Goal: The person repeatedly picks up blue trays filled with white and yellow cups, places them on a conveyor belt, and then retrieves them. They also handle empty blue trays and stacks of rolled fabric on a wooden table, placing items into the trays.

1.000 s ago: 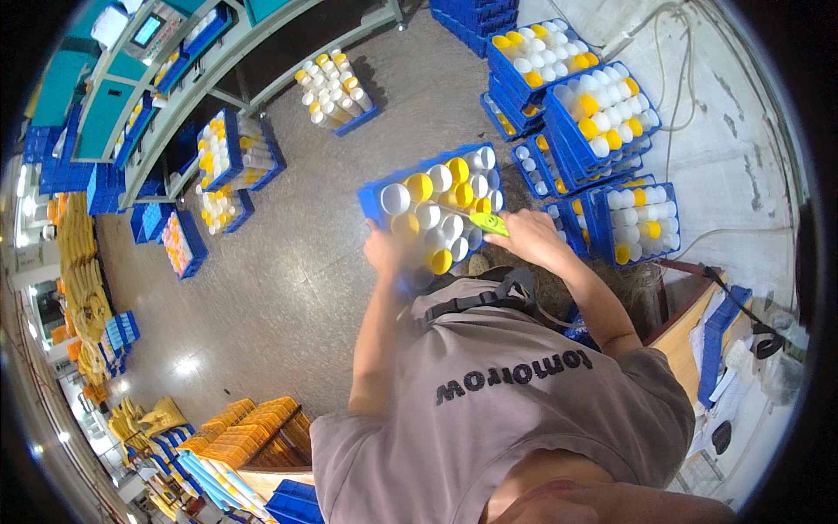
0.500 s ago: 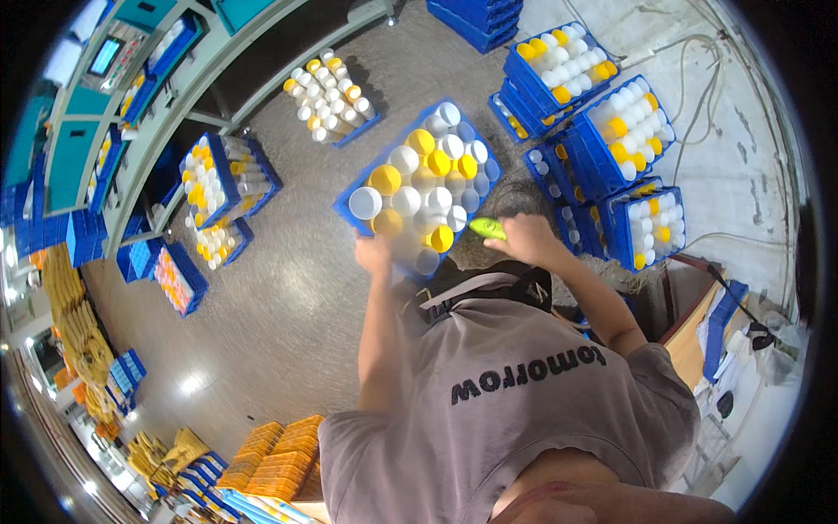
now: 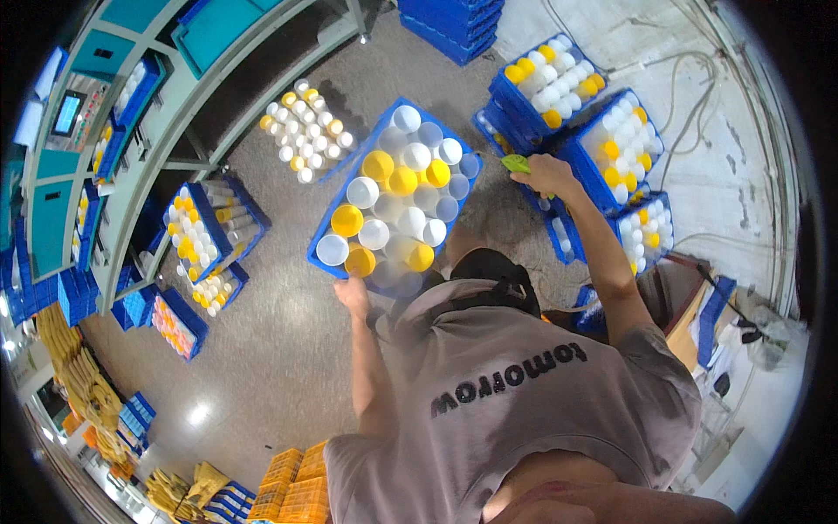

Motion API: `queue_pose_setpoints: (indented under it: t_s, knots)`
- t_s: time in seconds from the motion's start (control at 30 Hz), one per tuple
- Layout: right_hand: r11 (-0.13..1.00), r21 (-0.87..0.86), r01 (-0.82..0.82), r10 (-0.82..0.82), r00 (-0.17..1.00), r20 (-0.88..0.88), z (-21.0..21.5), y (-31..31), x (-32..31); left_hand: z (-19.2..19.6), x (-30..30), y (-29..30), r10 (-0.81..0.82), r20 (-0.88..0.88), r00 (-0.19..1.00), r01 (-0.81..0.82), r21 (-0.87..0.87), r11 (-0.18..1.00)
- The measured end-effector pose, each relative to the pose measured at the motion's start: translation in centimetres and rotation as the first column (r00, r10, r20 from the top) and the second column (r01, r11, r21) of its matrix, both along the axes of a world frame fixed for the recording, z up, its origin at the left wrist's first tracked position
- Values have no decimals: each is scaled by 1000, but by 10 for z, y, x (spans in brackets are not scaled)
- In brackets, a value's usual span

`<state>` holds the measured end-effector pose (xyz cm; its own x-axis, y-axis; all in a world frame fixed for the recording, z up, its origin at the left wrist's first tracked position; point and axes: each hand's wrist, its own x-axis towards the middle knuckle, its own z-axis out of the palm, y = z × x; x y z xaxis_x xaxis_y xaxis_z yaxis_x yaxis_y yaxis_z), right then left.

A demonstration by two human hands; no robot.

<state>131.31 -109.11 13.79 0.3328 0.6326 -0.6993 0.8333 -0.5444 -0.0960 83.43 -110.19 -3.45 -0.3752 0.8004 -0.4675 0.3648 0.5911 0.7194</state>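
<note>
A blue crate (image 3: 325, 247) filled with white and yellow cones (image 3: 403, 181) is gripped at its near corner by the left hand (image 3: 353, 295). Its far side is met by the right hand (image 3: 545, 174), in which a green cloth (image 3: 515, 163) is held. More crates (image 3: 611, 148) of cones are seen on the grey floor (image 3: 279, 367). Teal racks (image 3: 188, 79) are seen at the left.

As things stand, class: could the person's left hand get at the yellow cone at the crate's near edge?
Probably yes. The left hand grips the blue crate at its near rim, and the yellow cone stands just beyond it, with nothing between.
</note>
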Motion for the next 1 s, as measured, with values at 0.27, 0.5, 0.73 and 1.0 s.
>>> queue_pose_setpoints:
  t_s: [0.27, 0.5, 0.73, 1.0]
  knots:
    - [997, -37, -64, 50, 956, -289, -27, 116, 63, 43, 65, 111, 118, 8, 993, -118, 70, 990]
    - [987, 26, -160, 156, 899, -410, -6, 187, 57, 38, 84, 192, 177, -36, 984, -178, -52, 983]
    - [902, -36, -430, 378, 828, -414, 14, 232, 17, 53, 109, 270, 221, -218, 951, -236, -46, 971]
    - [896, 317, -313, 407, 863, -300, 61, 309, -20, 56, 109, 399, 101, -348, 932, -139, -85, 987]
